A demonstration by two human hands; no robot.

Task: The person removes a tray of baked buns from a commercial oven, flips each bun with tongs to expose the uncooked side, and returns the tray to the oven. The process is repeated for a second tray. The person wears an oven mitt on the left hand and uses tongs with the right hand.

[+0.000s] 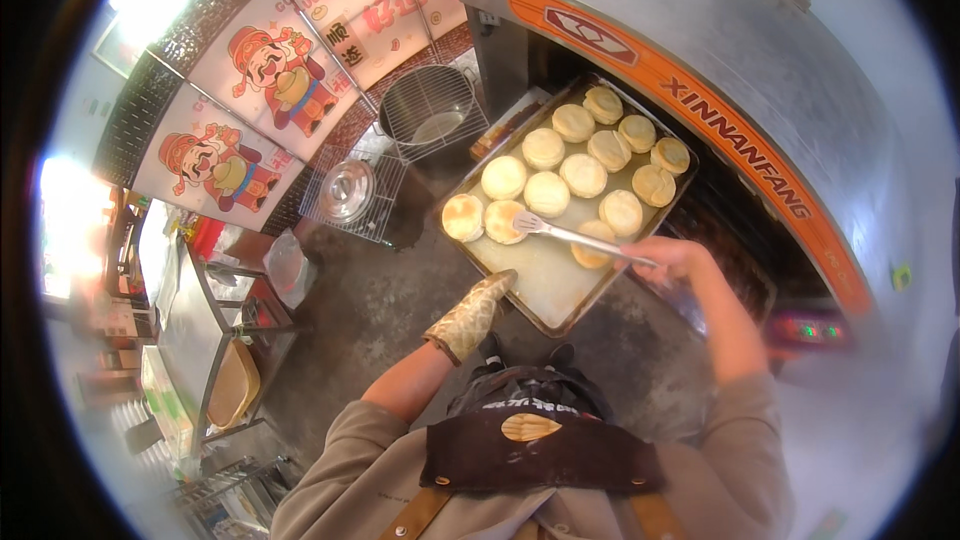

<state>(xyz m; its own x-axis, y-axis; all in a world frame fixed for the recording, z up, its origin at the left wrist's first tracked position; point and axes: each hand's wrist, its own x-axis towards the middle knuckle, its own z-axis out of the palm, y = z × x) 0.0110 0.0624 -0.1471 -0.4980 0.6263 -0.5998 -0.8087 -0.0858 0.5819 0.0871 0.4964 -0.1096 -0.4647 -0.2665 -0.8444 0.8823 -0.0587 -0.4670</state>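
A baking tray (548, 300) holding several round flat breads juts out of the oven mouth, tilted across the view. My left hand (472, 318), in a patterned oven mitt, grips the tray's near left edge. My right hand (672, 262) is closed around metal food tongs (580, 236), which reach leftward over the tray. Their tip touches or hangs just above a browned bread (505, 222); I cannot tell which. Beside it at the tray's left corner lies another browned bread (462, 217). Most others, such as this bread (583, 175), look paler. One bread (594, 243) is partly hidden beneath the tongs.
The steel oven (690, 0) with an orange front strip (690, 100) stands at right and behind the tray. A wire rack over a pot (432, 112) and a rack with a round metal lid (348, 190) are at far left. A metal table (190, 330) stands left.
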